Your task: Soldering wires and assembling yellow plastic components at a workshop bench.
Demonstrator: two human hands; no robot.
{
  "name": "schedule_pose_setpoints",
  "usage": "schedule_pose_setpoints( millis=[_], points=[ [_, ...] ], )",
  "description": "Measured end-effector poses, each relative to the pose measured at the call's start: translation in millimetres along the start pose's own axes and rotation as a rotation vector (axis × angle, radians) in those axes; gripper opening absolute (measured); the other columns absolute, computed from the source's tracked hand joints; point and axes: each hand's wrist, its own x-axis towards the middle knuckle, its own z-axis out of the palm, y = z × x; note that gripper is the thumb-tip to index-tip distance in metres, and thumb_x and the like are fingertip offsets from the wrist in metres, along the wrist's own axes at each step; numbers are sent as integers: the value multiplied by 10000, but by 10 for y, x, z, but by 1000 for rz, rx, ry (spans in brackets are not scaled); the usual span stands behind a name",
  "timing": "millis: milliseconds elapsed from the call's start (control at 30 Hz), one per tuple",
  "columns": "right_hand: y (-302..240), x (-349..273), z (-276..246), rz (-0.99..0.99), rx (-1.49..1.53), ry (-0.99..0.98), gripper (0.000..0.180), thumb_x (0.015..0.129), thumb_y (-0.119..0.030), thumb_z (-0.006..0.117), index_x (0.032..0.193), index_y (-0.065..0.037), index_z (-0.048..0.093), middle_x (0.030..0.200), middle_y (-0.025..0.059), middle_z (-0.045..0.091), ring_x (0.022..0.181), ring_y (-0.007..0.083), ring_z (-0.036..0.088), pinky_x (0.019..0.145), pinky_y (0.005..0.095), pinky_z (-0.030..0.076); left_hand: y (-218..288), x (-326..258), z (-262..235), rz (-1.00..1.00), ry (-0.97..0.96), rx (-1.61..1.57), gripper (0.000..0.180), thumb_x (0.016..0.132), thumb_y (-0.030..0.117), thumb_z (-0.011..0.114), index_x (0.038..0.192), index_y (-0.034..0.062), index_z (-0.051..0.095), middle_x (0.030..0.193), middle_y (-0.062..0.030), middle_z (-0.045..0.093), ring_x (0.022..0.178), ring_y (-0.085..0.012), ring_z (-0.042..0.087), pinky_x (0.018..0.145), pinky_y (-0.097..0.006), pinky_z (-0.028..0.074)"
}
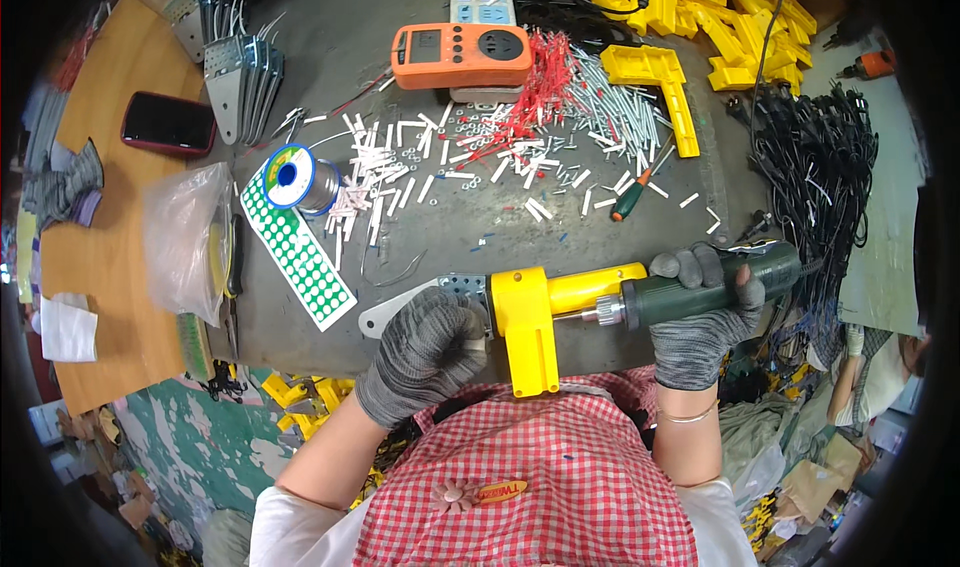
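My right hand (690, 342), in a grey knit glove, is wrapped round a dark green electric screwdriver (715, 285). Its bit points left and meets the side of a yellow plastic housing (522, 317) shaped like a tool handle; the exact contact spot is too small to make out. A perforated metal plate (385, 316) with a rounded end sticks out of the housing to the left. My left hand (425, 352), gloved alike, is closed round the joint of plate and housing, hiding part of both. Both hands are at the table's front edge.
Behind lie scattered white sleeves (370, 162), long screws (625, 112), red wires (540, 77) and an orange meter (460, 57). A solder spool (300, 179) rests on a green-dotted sticker sheet (305, 262). A green-handled screwdriver (630, 199), black cables (815, 167) and yellow housings (740, 27) are at right.
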Motion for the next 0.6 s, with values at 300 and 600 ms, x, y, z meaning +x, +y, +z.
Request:
schedule_pose_setpoints(
  millis=[300, 600],
  points=[
    [-10, -7, -111, 1, 34, -39, 344, 804, -290, 665, 1048, -62, 586, 727, 6, 495, 698, 180, 471, 810, 405, 401, 3, -57, -62, 192, -16, 198, 259, 708, -48, 754, 870, 94, 609, 874, -76, 683, 762, -258, 641, 669, -356, 514],
    [-9, -21, -4, -6, 14, -35, 317, 811, -273, 675, 1035, -66, 588, 728, -4, 487, 715, 176, 484, 826, 408, 418, -118, -117, -37, 468, -104, 441, 282, 734, 16, 714, 1004, 75, 662, 1053, -135, 696, 770, -297, 639, 664, -384, 525]
  ],
)
